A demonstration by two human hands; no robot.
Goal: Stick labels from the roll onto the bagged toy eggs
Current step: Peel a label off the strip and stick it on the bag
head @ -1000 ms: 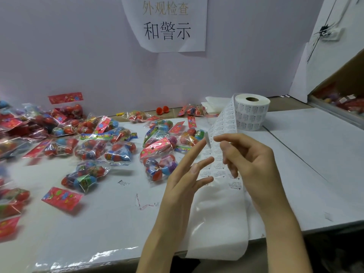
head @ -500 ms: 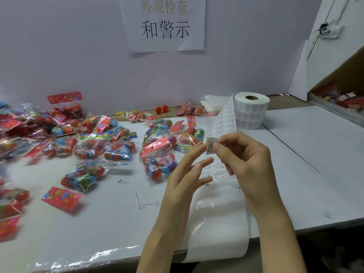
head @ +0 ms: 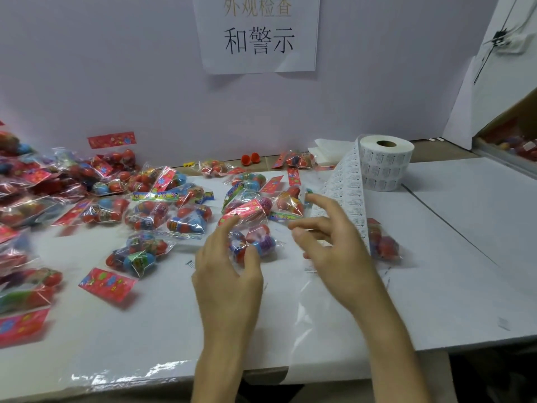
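A clear bag of toy eggs [head: 257,242] lies on the white table [head: 145,309] just ahead of me. My left hand [head: 229,266] curls its thumb and fingers round the bag's left side. My right hand [head: 331,242] hovers to the right of the bag with fingers spread, in front of the label strip [head: 350,196]. A small pale bit at its index fingertip may be a label; blur hides it. The strip runs from the label roll [head: 386,165] at the back right, and its bare backing [head: 319,330] hangs over the front edge.
Several more bagged eggs [head: 151,251] and loose red header cards [head: 107,283] cover the table's left half. One bag [head: 383,242] lies behind the strip. A cardboard box [head: 511,141] stands at the far right. A paper sign [head: 258,33] hangs on the back wall.
Both hands dropped from the raised strip toward the table. My right hand, which pinched a peeled label, has spread its fingers. My left hand has curled round a bag of eggs.
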